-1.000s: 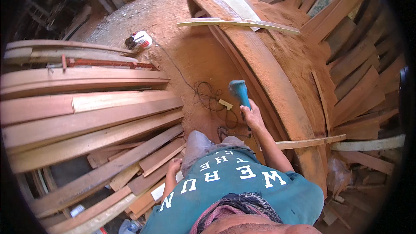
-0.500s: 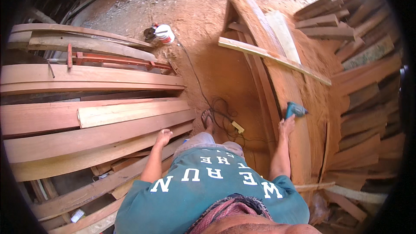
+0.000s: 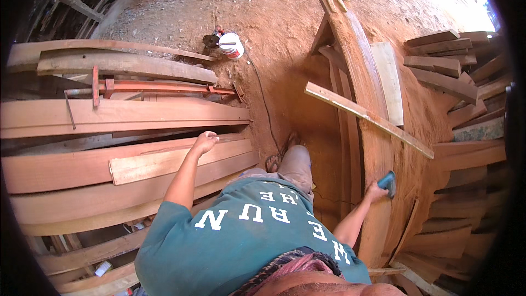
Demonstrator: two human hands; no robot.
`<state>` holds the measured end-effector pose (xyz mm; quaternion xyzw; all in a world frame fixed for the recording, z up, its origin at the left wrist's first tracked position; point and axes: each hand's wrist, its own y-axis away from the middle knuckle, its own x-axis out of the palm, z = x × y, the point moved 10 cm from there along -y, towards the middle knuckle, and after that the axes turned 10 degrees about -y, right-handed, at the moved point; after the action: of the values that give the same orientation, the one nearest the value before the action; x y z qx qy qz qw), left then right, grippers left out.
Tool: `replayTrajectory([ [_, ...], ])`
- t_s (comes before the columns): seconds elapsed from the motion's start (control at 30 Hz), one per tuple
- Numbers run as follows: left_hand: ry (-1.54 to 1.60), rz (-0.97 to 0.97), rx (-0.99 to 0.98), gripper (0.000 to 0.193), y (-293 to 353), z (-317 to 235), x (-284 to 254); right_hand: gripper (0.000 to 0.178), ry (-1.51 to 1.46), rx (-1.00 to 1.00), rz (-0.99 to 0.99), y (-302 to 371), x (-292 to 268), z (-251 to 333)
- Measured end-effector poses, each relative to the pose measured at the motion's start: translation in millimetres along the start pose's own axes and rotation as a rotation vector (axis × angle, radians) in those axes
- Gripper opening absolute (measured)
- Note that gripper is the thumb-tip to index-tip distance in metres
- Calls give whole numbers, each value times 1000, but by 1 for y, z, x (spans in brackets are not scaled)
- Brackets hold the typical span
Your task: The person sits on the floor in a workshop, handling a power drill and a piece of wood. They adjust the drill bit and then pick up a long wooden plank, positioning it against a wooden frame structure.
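Observation:
My right hand [image 3: 375, 192] is wrapped round the handle of a teal power drill [image 3: 388, 183], above the sawdust-covered beam [image 3: 378, 156] on my right. The drill's front end is tipped away, and its bit does not show. My left hand [image 3: 205, 142] is raised over the stacked planks on my left, near a short pale board [image 3: 150, 163]. Its fingers are curled together; whatever may be between them is too small to make out.
A pale batten [image 3: 367, 114] lies crosswise on the beam. Ahead stand a white bucket [image 3: 230, 46] and a circular saw [image 3: 211, 40], with a black cable [image 3: 263, 90] on the ground. A red clamp [image 3: 164, 85] rests on the planks. Wood offcuts [image 3: 446, 71] pile up at right.
I have stepped forward, so the stacks and beam have shifted in view. My left hand has moved forward along the planks. The drill has turned in my right hand, its front now pointing away.

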<state>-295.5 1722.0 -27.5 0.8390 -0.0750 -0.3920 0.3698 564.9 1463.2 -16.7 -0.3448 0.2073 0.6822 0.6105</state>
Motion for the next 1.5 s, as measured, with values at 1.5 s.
replayTrajectory([
  [1.5, 1314, -1068, -742, 99, -232, 43, -502, 118, 878, 125, 720, 40, 506, 572],
])
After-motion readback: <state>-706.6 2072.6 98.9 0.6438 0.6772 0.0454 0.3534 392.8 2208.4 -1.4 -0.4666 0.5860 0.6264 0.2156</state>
